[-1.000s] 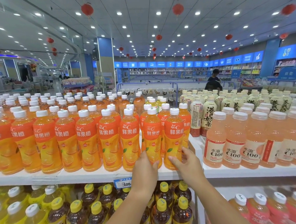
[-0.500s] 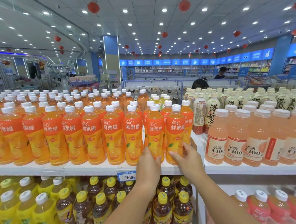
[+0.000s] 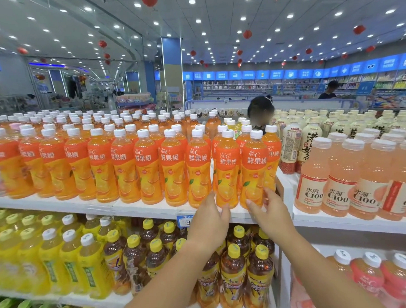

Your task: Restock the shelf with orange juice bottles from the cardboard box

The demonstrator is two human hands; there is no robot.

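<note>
Orange juice bottles with white caps and orange labels fill the top shelf in rows. My left hand curls around the base of the second front bottle from the right. My right hand holds the base of the rightmost front bottle, thumb in front and fingers on its right side. Both bottles stand upright on the shelf next to each other. No cardboard box is in view.
Pale pink C100 bottles stand on the neighbouring shelf to the right, cream tea bottles behind them. Yellow and brown tea bottles fill the shelf below. A person's head shows behind the display, another person farther back.
Both hands stay at the bases of the two front right bottles, which now stand closer together. My view has shifted left and a person's head has come up behind the shelf.
</note>
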